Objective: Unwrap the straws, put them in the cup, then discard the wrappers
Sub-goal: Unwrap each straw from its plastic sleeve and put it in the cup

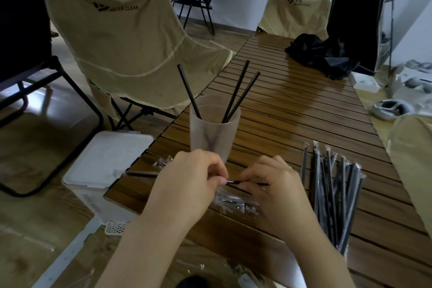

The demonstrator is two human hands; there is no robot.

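Looking down from the head view: two bare hands meet just in front of the cup, working on one straw
Left hand point(187, 182): its fingers are curled and pinch the black straw point(230, 181) near the middle, maybe to pull the clear wrap off that side
Right hand point(278, 184): its fingers are curled too and pinch the same straw from the other side; I think it holds the straw steady while the wrap slides off
Straw end: a thin bit with clear wrap sticks out to the left, past the left hand and over the table edge
Cup point(214, 133): a cloudy, see-through cup stands just behind the hands, near enough to drop a straw in
Straws in the cup point(238, 93): three black ones lean on the rim, one to the left and two to the right, so some of the job is done
Wrapped straws point(332, 184): a pile lies to the right of the right hand, close for the next grab, so lots are left
Empty wrappers point(238, 203): clear crinkly bits lie under the hands, not thrown away yet
White bin point(102, 161): it sits on the floor at the table's left corner, a good spot for the wrappers, I guess
Table point(292, 110): brown wood slats, a bit shiny
Room: a tan folding chair point(121, 47) stands left of the table, a black cloth point(322, 54) lies at the far end, and the floor is wood
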